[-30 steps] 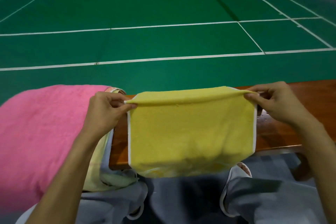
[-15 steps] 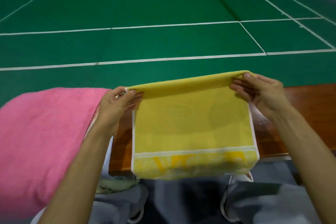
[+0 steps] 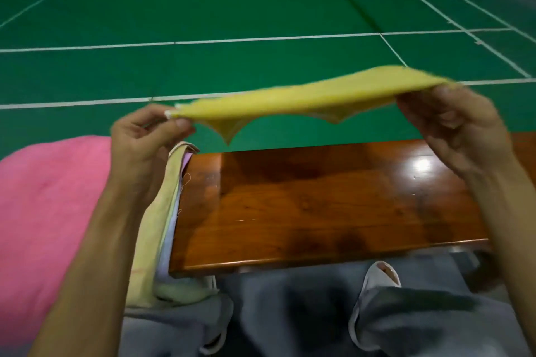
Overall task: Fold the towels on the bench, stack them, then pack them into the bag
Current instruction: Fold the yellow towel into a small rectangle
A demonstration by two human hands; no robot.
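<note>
Both ends of the yellow towel point(image 3: 304, 95) are pinched: left hand point(image 3: 142, 136) on the left end, right hand point(image 3: 452, 130) on the right. It is stretched nearly flat, blurred, in the air above the glossy wooden bench point(image 3: 333, 206), with two corners drooping. Left of the bench, a fluffy pink towel point(image 3: 49, 197) lies on pale folded cloths point(image 3: 156, 226). Beyond is a green court point(image 3: 232, 9) with white lines.

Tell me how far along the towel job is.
Done: no folded stack shows on the bench. In hand: left hand and right hand hold the yellow towel stretched above it, mid-fold. Remaining: the pink towel and pale cloths beside it, stacking, packing; no bag in view.
</note>
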